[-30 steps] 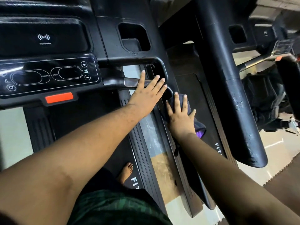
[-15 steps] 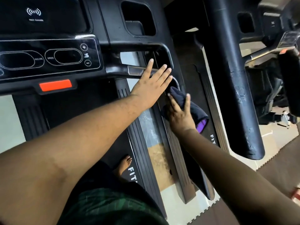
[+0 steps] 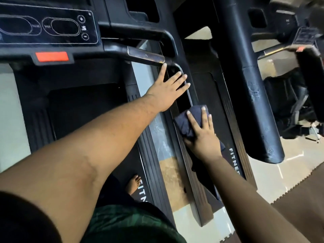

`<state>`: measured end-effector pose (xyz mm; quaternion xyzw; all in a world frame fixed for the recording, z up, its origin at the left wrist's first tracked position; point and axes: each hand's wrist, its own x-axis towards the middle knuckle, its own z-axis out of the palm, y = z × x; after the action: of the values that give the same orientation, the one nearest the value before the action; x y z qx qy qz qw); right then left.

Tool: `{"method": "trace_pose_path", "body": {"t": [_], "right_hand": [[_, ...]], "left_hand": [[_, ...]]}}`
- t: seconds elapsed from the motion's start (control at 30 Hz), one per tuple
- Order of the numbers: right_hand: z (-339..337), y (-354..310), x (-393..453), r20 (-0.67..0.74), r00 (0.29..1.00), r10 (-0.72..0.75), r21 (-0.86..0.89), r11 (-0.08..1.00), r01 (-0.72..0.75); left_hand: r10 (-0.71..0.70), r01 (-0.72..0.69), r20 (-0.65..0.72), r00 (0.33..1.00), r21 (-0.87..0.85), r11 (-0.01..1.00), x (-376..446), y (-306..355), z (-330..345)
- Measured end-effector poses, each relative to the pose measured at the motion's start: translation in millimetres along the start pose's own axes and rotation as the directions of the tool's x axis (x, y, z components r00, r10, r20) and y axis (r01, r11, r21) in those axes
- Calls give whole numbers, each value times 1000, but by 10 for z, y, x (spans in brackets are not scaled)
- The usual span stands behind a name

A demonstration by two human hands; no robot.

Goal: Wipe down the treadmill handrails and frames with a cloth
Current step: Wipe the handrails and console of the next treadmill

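Note:
The treadmill's black right handrail curves down from the console toward me. My left hand lies flat on it with fingers spread, just below the worn metal grip bar. A dark navy cloth is wrapped over the rail a little lower. My right hand presses down on that cloth, fingers extended over it. The rail under the cloth is hidden.
The console panel with a red stop key sits at upper left. A neighbouring treadmill's thick black upright stands close on the right. My bare foot rests on the belt below. Foam floor mats lie at lower right.
My right hand has slid the cloth down the handrail toward me. My left hand has also shifted down off the metal grip bar onto the black rail.

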<state>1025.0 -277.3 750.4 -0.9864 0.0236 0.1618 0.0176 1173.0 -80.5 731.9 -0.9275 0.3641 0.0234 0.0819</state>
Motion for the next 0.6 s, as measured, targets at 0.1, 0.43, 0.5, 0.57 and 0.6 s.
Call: {"method": "trace_pose_path", "body": {"t": [0.1,0.43,0.5,0.57,0.6], "right_hand": [[81,164,-316,8,1000,27,71,997,-28],[29,31,-117,-87,991,98,68,993,-93],[234,98,-499,-105,989,100,-82,991,-109],[339,145,-624,-57,996,69,-205,976,-79],[312,148,-544,-20,998,66,-233,970,-68]], "left_hand": [[-18,18,10,1000,-10,1000,-48,168,21],[-16,18,28,999,-74,997,-62,167,37],[-3,3,6,1000,-95,995,-45,147,95],[22,-22,-8,1000,-96,995,-63,105,157],[39,-41,-22,999,-89,995,-62,76,173]]}}
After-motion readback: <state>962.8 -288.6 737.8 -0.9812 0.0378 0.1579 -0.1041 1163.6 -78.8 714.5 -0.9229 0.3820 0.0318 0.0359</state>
